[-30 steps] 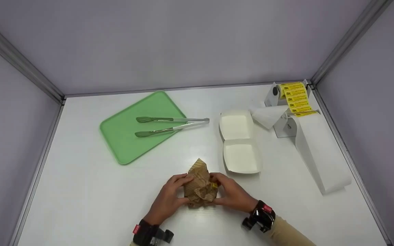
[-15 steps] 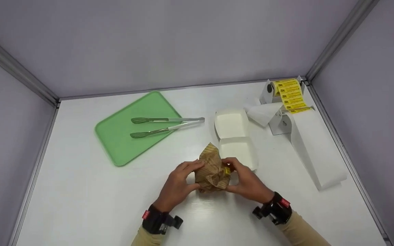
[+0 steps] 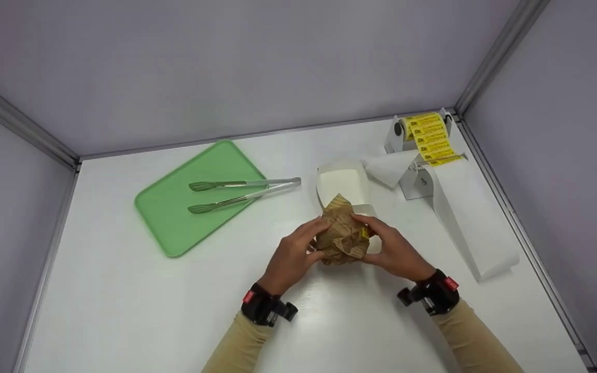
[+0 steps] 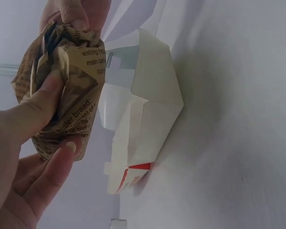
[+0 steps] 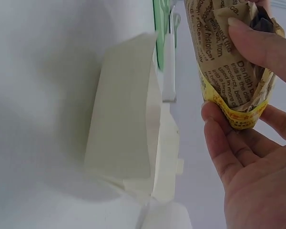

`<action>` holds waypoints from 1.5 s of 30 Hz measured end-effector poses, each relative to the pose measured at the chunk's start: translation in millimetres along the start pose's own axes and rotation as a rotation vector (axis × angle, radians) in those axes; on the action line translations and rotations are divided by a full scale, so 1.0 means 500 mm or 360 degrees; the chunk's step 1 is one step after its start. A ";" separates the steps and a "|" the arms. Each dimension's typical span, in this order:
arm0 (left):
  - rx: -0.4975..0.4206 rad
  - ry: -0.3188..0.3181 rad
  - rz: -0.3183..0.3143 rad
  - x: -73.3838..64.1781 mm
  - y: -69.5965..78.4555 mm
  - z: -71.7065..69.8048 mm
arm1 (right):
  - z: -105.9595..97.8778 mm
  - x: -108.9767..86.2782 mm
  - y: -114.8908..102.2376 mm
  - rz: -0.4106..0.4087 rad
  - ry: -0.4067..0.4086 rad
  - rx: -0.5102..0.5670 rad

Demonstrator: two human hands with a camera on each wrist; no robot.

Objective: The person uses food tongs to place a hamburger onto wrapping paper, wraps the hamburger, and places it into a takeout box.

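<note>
Between my two hands is a bundle wrapped in brown printed paper (image 3: 341, 235), with a yellow sticker (image 5: 236, 114) on its right end. My left hand (image 3: 292, 255) grips its left side, thumb on the near side. The right hand (image 3: 398, 252) holds the other side with thumb and fingers. In both wrist views the bundle hangs raised above the table. Below it stands an open white clamshell box (image 3: 344, 186); the bundle covers much of the box's near half in the head view. What the paper wraps is hidden.
A green tray (image 3: 174, 228) lies to the left, with tongs (image 3: 257, 194) lying partly across its right edge. At the back right stands a roll of yellow stickers (image 3: 428, 137) on a dispenser. A wide white strip (image 3: 477, 223) runs from it toward the front.
Both hands have carried the wrapped bundle forward and to the right, from the table in front of the box to above the box's near half. The view has shifted slightly.
</note>
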State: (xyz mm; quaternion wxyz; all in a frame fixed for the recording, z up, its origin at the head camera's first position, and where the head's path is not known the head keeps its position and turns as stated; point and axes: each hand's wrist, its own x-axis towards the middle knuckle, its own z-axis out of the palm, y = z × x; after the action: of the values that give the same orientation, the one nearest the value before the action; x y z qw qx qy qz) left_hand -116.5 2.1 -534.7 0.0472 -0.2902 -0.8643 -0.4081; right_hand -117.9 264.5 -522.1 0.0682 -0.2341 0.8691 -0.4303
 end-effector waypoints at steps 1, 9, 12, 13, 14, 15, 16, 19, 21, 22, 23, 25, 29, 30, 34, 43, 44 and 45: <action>-0.0003 -0.0019 0.0004 0.007 -0.001 0.003 | -0.004 0.001 0.003 0.0012 0.0007 -0.0005; -0.0036 -0.0123 -0.0031 0.052 -0.004 0.027 | -0.030 0.008 0.036 0.0168 0.0019 0.0087; -0.0047 -0.0159 -0.0046 0.062 -0.008 0.041 | -0.034 0.008 0.051 0.0195 0.0021 0.0091; -0.0051 -0.0171 -0.0049 0.064 -0.009 0.045 | -0.034 0.007 0.057 0.0195 0.0023 0.0083; -0.0051 -0.0183 -0.0052 0.065 -0.012 0.050 | -0.033 0.006 0.063 0.0191 0.0026 0.0072; -0.0051 -0.0195 -0.0055 0.065 -0.013 0.055 | -0.032 0.005 0.070 0.0186 0.0028 0.0066; -0.0049 -0.0209 -0.0061 0.064 -0.016 0.059 | -0.029 0.004 0.075 0.0176 0.0028 0.0057; -0.0038 -0.0245 -0.0072 0.060 -0.023 0.070 | -0.021 0.003 0.090 0.0155 0.0032 0.0018; -0.0026 -0.0268 -0.0081 0.058 -0.027 0.074 | -0.015 0.002 0.096 0.0151 0.0032 -0.0004; -0.0020 -0.0280 -0.0086 0.056 -0.029 0.076 | -0.012 0.002 0.099 0.0153 0.0036 -0.0017; -0.0016 -0.0290 -0.0089 0.055 -0.029 0.077 | -0.010 0.000 0.101 0.0157 0.0041 -0.0030; -0.0002 -0.0305 -0.0091 0.054 -0.031 0.079 | -0.005 -0.003 0.106 0.0175 0.0055 -0.0054; 0.0051 -0.0325 -0.0062 0.051 -0.036 0.084 | 0.004 -0.008 0.113 0.0220 0.0070 -0.0089; 0.0069 -0.0327 -0.0049 0.050 -0.038 0.086 | 0.007 -0.009 0.115 0.0232 0.0067 -0.0094; 0.0133 -0.0317 -0.0005 0.045 -0.046 0.093 | 0.013 -0.010 0.117 0.0251 0.0051 -0.0133; 0.0228 -0.0316 0.0000 0.038 -0.051 0.096 | 0.022 -0.007 0.110 0.0236 0.0026 -0.0288; 0.0234 -0.0313 -0.0006 0.038 -0.050 0.094 | 0.023 -0.006 0.108 0.0223 0.0027 -0.0316; 0.0235 -0.0310 -0.0012 0.037 -0.049 0.093 | 0.025 -0.004 0.107 0.0206 0.0028 -0.0344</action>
State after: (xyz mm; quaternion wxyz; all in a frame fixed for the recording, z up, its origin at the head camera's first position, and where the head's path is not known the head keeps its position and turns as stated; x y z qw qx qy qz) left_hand -138.0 32.6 -576.2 -0.0174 -0.3209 -0.8936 -0.3133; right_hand -130.6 284.3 -572.0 0.0625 -0.1795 0.9243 -0.3309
